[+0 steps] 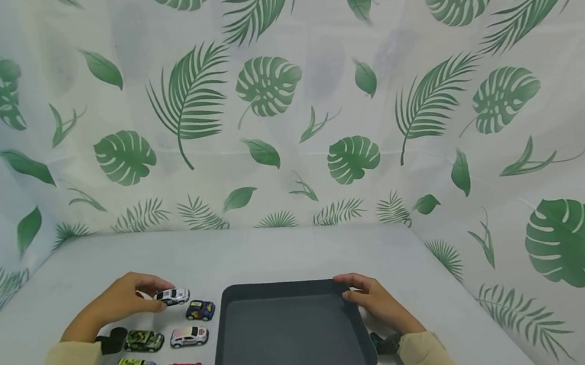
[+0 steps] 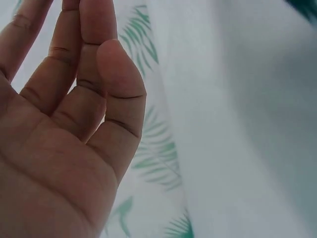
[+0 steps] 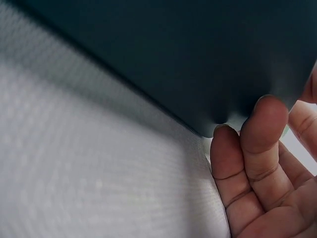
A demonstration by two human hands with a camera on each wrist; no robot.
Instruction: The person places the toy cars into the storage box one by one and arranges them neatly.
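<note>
In the left wrist view, I see finger ends cut off by the top edge. From the head view, the left hand (image 1: 123, 298) reaches sideways, pinching a silver car (image 1: 178, 295) left of the tray (image 1: 287, 337). The right hand (image 1: 377, 301) bends in, gripping the tray's far right corner. The car's marks look too tiny to read.
</note>
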